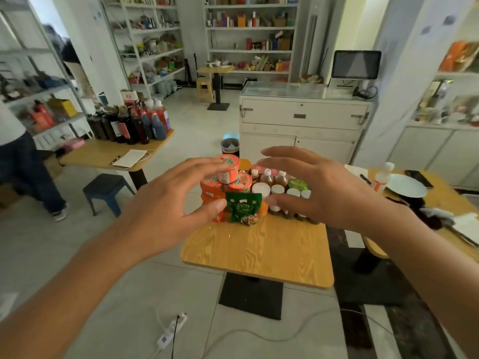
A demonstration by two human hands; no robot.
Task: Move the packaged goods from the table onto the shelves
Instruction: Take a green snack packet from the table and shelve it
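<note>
Your forearms run in from the bottom corners, and both hands hover at the near side of the goods. Your left hand (176, 200) is spread wide with straight fingers and grips nothing. Its fingertips overlap the top orange cup (229, 162) and its thumb lies just beside the green bag (242, 207), though you cannot tell whether either touches. Your right hand (318, 187) is equally open and empty, its fingers fanned over the white-lidded jars (277, 189).

White lettering on the green bag begins with what looks like "ROASTED"; the lines below it are too blurred to read. The orange cup has green print on its lid, and a small labelled jar (225, 177) stands just under it, but neither can be read.

Your left hand hides part of the stack of orange cups, and your right hand covers the right end of the jar row. Behind the jars stand amber bottles (267, 177) with white caps and a green-lidded tub (298, 183).

All these goods are crowded on the far half of a light wooden table (259, 250) with a black base. It stands on a pale tiled floor, where a white power strip (171, 330) lies nearer you.

To the left, a second table carries dark sauce bottles (129, 125), with a blue stool (106, 187) beside it and a person in jeans (26, 164) cut off by the edge. Beyond are a white counter (303, 117) with a monitor (356, 64) and far white shelves (251, 50) stocked with boxes. On the right, another table holds a white plate (407, 189).
</note>
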